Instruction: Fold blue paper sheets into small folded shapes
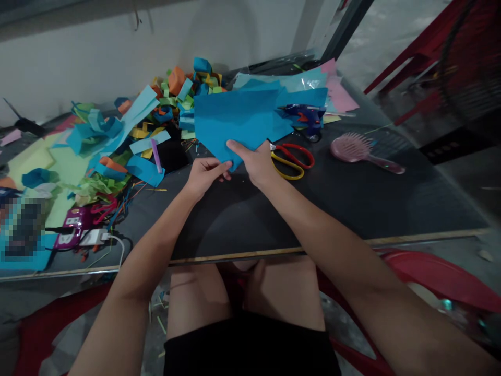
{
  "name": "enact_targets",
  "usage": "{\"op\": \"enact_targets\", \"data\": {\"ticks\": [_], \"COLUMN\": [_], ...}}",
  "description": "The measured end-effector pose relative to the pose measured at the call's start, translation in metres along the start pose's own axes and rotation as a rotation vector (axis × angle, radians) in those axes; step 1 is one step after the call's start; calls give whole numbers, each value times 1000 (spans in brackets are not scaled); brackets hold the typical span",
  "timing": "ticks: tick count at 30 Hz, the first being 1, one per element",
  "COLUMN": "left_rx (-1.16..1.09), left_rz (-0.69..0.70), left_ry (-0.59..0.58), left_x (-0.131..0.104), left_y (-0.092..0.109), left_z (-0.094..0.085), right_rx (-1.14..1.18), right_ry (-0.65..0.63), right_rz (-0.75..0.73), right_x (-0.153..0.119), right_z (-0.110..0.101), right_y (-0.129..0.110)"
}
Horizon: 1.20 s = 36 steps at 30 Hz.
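A sheet of blue paper (237, 117) is held up over the table, its lower end narrowing to a folded point. My left hand (207, 175) pinches that lower tip between thumb and fingers. With its thumb lying on the front and its fingers behind, my right hand (256, 159) grips the paper's lower right edge. Just right of that hand lie scissors (291, 161) with one red and one yellow handle loop; their blades are hidden behind the hand. Behind the sheet, more blue paper (309, 96) rests on the table.
A blue glue gun (307, 117) and a pink hairbrush (356, 149) lie to the right. Folded coloured paper pieces (176, 81) are heaped at the back. On the left are a purple power strip (74, 224) and a white charger (96, 237) with its cable. The table's front edge (242, 256) runs above my legs.
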<state>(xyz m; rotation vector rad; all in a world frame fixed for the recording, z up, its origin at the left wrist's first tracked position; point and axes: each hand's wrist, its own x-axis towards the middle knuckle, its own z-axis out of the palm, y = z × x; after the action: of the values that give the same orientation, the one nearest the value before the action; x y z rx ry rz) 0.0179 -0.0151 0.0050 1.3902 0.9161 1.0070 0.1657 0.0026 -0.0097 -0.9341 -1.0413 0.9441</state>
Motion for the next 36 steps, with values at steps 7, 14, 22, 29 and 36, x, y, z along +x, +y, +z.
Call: {"op": "enact_targets", "data": {"ticks": [7, 14, 22, 29, 36], "left_rx": [-49, -70, -19, -8, -8], "left_rz": [-36, -88, -117, -90, -79], "left_ry": [15, 108, 162, 138, 48], "left_x": [0, -4, -4, -4, -4], "left_y": [0, 2, 2, 1, 2], "left_z": [0, 10, 13, 14, 10], "right_rx": [-47, -99, -161, -118, -73], "right_ry": [19, 75, 88, 127, 157], "right_rz": [-46, -127, -145, -69, -59], "right_x": [-1, 2, 2, 4, 5], "right_z": [-1, -2, -4, -4, -3], "right_y": [-1, 5, 6, 10, 12]}}
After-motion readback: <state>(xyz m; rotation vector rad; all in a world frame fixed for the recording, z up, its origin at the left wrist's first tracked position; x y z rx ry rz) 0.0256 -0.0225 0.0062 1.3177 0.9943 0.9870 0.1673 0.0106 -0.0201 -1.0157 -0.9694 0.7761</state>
